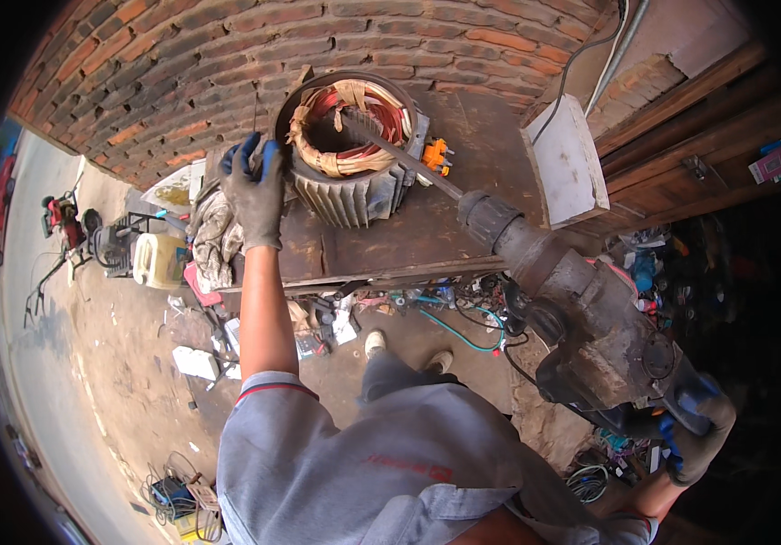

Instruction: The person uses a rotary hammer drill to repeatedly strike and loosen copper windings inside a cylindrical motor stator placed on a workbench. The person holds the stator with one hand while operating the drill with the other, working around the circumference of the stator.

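Observation:
A finned electric motor housing (345, 195) stands upright on the workbench, its open end facing up. Inside it sits a ring of red copper windings wrapped in tan tape (394, 124). My left hand (255, 202), in a grey and blue work glove, is raised at the housing's left side with fingers apart and nothing in them; whether they touch the rim is unclear. My gloved right hand (701, 434) grips the rear handle of a large, dirty rotary hammer (595, 331) at the right. From its chuck, a long steel bit (413, 165) reaches into the winding ring; its tip is hard to make out.
The dark workbench (472, 136) backs onto a brick wall (254, 54). An orange object (437, 157) lies beside the housing, and a crumpled rag (215, 238) hangs at the left. Scrap and cables (481, 327) litter the floor beneath. A white panel (565, 168) stands at the right.

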The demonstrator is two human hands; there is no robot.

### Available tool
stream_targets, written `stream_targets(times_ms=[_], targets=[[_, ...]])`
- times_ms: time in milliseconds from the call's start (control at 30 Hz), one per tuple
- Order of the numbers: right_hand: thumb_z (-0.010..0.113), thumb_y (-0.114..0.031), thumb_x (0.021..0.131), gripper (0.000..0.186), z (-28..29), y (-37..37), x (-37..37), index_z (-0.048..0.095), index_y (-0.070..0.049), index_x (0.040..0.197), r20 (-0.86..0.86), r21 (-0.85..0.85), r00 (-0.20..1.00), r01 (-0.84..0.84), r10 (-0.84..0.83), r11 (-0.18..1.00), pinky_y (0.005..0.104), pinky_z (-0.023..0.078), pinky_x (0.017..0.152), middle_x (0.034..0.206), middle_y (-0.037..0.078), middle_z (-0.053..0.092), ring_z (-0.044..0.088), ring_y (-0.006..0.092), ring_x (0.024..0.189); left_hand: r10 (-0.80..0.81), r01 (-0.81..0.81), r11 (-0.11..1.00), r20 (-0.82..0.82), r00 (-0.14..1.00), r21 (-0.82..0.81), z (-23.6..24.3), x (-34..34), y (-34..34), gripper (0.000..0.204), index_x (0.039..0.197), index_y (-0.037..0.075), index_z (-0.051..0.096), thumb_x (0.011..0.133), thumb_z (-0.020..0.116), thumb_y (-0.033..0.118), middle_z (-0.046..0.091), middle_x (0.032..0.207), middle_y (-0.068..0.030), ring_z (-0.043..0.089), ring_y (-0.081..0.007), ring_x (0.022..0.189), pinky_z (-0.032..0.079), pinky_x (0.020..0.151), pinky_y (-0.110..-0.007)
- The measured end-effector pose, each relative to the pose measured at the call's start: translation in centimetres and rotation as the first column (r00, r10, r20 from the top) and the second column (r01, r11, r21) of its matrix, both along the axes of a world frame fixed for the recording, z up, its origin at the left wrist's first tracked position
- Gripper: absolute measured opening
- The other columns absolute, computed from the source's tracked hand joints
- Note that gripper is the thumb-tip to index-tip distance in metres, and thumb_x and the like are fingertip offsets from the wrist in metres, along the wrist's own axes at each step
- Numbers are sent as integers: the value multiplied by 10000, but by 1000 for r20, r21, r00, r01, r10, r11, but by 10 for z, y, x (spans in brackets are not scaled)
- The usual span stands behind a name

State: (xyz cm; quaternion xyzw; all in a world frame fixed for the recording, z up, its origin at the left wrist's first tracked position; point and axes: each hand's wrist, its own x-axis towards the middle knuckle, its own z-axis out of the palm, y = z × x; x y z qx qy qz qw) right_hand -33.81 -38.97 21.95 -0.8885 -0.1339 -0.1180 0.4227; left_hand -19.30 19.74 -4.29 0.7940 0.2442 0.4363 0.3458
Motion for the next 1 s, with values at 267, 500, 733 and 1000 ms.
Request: stream_targets(times_ms=[267,500,733,1000], targets=[[767,40,608,394,8,13,-11,671,-154,938,61,-274,996,-41,59,961,394,562,813,1024,180,732,720,284,908,-117,402,874,-685,719,274,47,52,-106,712,1312,111,633,775,798,549,712,1069,-240,699,-415,1034,434,1029,-557],[626,62,617,340,16,13,-27,676,-59,931,-28,-215,999,17,-24,976,317,550,719,976,140,697,675,208,853,-124,362,867,-554,823,343,32,61,-108,375,1040,41,673,861,691,370,733,824,-208,741,-389,823,457,871,-526],[601,6,618,513,22,8,-30,678,-19,1124,97,-194,995,17,2,981,338,537,904,1057,123,712,681,215,955,-153,356,893,-558,816,276,29,63,-107,569,1032,53,674,942,614,611,743,830,-221,732,-427,868,482,886,-538],[601,-17,654,729,17,44,-13,612,67,1378,-84,-68,994,67,-73,995,299,562,803,1011,104,743,709,173,842,-140,358,895,-595,791,266,27,66,-109,555,996,45,672,970,587,593,743,821,-220,738,-420,857,497,858,-529]])
